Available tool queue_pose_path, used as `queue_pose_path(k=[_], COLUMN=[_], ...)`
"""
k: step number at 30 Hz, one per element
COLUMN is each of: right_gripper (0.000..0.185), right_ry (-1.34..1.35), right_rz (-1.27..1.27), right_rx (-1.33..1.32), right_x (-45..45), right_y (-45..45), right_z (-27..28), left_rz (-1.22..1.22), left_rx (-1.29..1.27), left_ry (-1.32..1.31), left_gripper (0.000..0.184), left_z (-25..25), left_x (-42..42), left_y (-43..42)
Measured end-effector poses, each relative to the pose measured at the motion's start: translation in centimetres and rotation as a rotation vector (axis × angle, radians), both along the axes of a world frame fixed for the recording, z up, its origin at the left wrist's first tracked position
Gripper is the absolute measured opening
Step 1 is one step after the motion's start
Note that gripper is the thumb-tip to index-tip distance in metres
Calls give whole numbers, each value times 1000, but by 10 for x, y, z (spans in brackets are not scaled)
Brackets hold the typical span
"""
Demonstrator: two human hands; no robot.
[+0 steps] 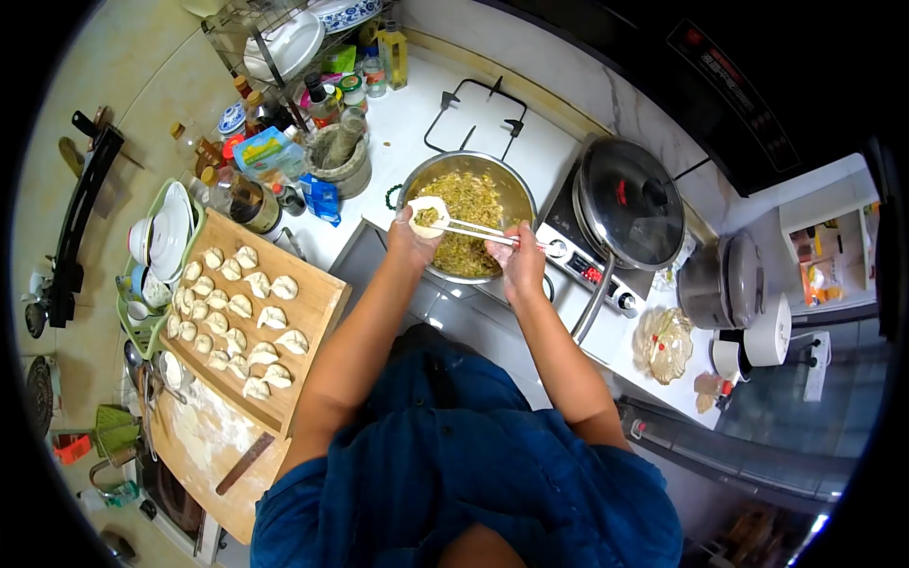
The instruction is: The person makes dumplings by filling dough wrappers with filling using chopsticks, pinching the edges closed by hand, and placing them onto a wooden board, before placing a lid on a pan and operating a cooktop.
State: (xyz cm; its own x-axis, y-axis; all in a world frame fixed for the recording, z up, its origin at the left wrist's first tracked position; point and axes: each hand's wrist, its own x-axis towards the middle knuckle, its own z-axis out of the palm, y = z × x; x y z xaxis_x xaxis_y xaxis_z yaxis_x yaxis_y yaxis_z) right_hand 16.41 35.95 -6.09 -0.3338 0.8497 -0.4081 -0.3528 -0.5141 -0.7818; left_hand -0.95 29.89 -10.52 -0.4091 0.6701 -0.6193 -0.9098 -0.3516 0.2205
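My left hand holds a round dough wrapper over the left side of a metal bowl. Some chopped filling lies on the wrapper. In my right hand is a pair of white chopsticks, their tips at the wrapper. Greenish-yellow filling spreads across the inside of the bowl below. To the left, rows of folded dumplings sit on a wooden board.
A lidded pan rests on the cooktop at right, its handle toward me. Bottles and a stone mortar crowd the upper left. A floury board with a flat strip lies lower left; a glass dish is at right.
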Motion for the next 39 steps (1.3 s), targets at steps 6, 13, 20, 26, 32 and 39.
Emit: queue_pose_path(k=[6, 13, 20, 26, 32, 39], right_gripper=[39, 46, 37, 32, 29, 34], right_ry=[-69, -565, -144, -31, 23, 118], right_rz=[101, 115, -220, -248, -287, -168], right_rx=[295, 537, 39, -118, -135, -134], right_x=[20, 33, -2, -2, 0, 5], right_y=[-1, 24, 9, 18, 21, 7], right_z=[22, -28, -67, -67, -44, -9], left_rz=[59, 101, 75, 64, 53, -19], left_rx=[-22, -96, -108, -116, -127, -59], left_ry=[-1, 48, 68, 90, 80, 61], left_gripper=[41, 39, 38, 36, 34, 34], left_z=[-21, -8, -10, -17, -24, -27], left_x=[-13, -28, -26, -27, -26, -14], left_y=[-5, -17, -29, -31, -26, -11])
